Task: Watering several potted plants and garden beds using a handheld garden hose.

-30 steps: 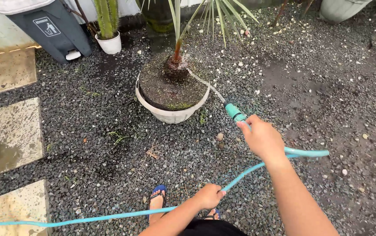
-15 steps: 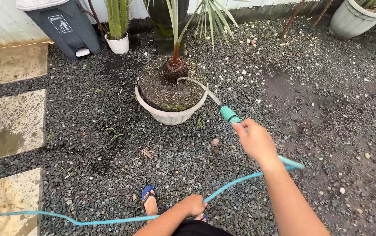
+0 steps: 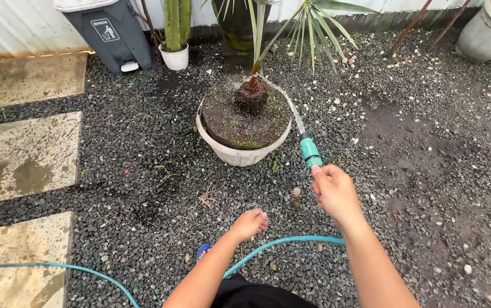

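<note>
Hose (image 3: 279, 242): teal nozzle (image 3: 310, 152) at 4 o'clock of the white pot (image 3: 239, 153), stream arcing onto the palm's base (image 3: 252, 94). Soil looks dark and wet; watering seems under way, end not judged. Right hand (image 3: 335, 191): fingers wrapped tight around the nozzle end. Left hand (image 3: 249, 223): fingers loosely curled, holding nothing, hose just below.

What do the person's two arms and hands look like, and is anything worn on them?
Both arms are bare as far as the picture shows: no sleeves, no gloves. The left hand and the right hand show no ring, watch or bracelet that I can see. The forearms come in from the bottom edge, above a dark garment at the waist. No markings show.
</note>
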